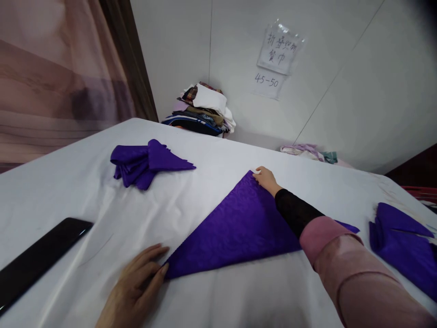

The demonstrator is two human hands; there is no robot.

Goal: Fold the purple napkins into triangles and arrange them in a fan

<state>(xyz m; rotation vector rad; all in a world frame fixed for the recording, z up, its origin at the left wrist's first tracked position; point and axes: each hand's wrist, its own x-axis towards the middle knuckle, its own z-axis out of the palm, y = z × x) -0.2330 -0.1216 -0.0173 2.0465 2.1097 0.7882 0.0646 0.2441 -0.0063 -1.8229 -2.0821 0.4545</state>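
A purple cloth napkin (232, 228) with a faint swirling pattern lies on the white-covered table, folded into a triangle. At its left corner, the thumb and fingers of my left hand (136, 284) pinch the cloth. My right hand (266, 179) grips the far top corner between thumb and fingers. My right forearm crosses over the napkin's right side and hides part of it; a purple tip shows beyond the sleeve. Farther back on the left rests another purple napkin (136, 166), gathered into pleats with a pointed end.
A long glossy black object (44, 259) lies at the left on the white tablecloth (191, 200). More purple cloth (403, 255) is at the right edge. Behind the table are a stack of folded clothes (205, 109), a smaller cloth pile (303, 151) and a wall with handwritten signs (278, 52).
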